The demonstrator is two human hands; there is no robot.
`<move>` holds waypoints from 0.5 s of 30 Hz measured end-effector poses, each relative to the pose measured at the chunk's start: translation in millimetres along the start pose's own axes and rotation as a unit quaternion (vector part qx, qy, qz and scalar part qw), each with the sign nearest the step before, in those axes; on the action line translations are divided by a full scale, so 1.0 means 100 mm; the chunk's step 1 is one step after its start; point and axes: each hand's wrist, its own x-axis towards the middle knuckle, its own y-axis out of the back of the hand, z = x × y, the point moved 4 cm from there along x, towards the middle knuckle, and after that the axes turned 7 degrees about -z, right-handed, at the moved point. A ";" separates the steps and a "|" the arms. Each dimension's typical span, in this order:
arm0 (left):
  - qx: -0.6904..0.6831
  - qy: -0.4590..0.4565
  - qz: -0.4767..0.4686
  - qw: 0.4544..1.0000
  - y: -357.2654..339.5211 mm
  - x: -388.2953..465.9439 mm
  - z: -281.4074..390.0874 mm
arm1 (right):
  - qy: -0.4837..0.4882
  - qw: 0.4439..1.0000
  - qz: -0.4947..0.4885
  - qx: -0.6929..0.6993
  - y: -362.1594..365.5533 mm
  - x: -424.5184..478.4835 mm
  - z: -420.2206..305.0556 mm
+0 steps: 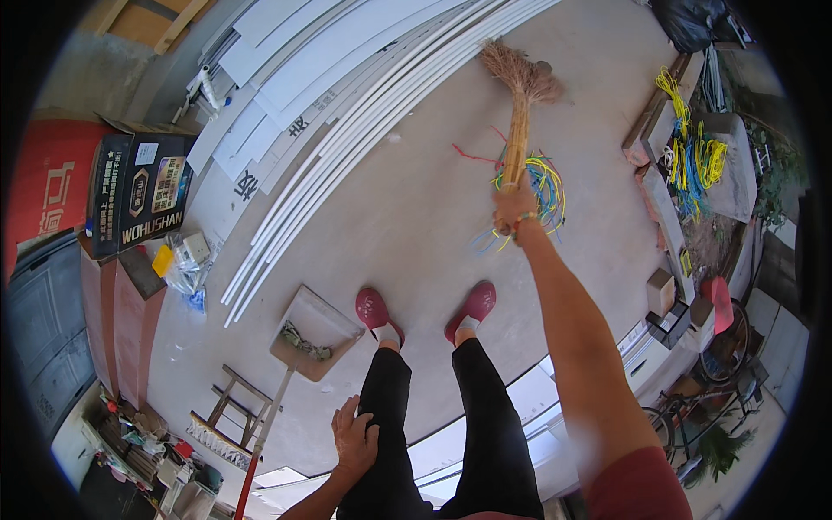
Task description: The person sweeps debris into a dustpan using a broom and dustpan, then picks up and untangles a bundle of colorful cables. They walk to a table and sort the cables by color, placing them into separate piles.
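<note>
My right hand [515,207] is closed around the handle of a straw broom [518,133], whose bristles point away from me over the concrete floor. Coiled yellow, blue and red wires [548,192] lie on the floor just beyond and beside that hand. My left hand [355,434] rests by my left knee, fingers somewhat curled and apart, with nothing seen in it. A long-handled dustpan [316,331] with some grey-green debris in it stands on the floor left of my feet, its handle running down to a red grip [247,487].
Long white pipes [338,169] and pale panels [279,97] lie along the left. A black box [140,192] and a small stool [240,406] are further left. At right, a low brick edging [666,214] has more wire bundles [692,159] beside it; a bicycle [682,403] is lower right.
</note>
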 end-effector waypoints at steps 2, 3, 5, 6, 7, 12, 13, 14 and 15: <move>-0.008 0.004 0.001 1.000 -0.01 0.03 0.01 | 0.126 0.980 0.054 -0.147 -0.40 -0.06 0.59; -0.005 -0.003 -0.004 1.000 -0.01 0.04 0.04 | 0.117 0.959 0.079 -0.247 -0.47 -0.12 1.04; -0.007 0.011 0.004 1.000 -0.03 0.00 0.00 | 0.058 0.920 0.024 -0.386 -0.88 -0.92 1.36; -0.010 0.006 0.004 1.000 -0.03 0.02 0.00 | 0.017 0.939 -0.028 -0.342 -0.89 -1.17 1.70; -0.012 0.006 0.005 1.000 -0.02 0.02 -0.01 | 0.079 0.917 -0.023 -0.391 -0.89 -1.45 1.81; 0.007 -0.004 0.020 1.000 0.09 0.07 -0.04 | -0.029 0.932 -0.153 -0.328 -0.65 -2.55 1.66; 0.015 -0.003 0.019 1.000 0.12 0.10 -0.04 | -0.089 0.938 -0.178 -0.282 -0.60 -2.71 1.56; 0.025 -0.001 0.017 1.000 0.14 0.10 -0.06 | -0.076 0.947 -0.165 -0.266 -0.51 -2.74 1.50; 0.027 -0.004 0.018 0.999 0.16 0.10 -0.08 | -0.063 0.954 -0.151 -0.251 -0.43 -2.76 1.45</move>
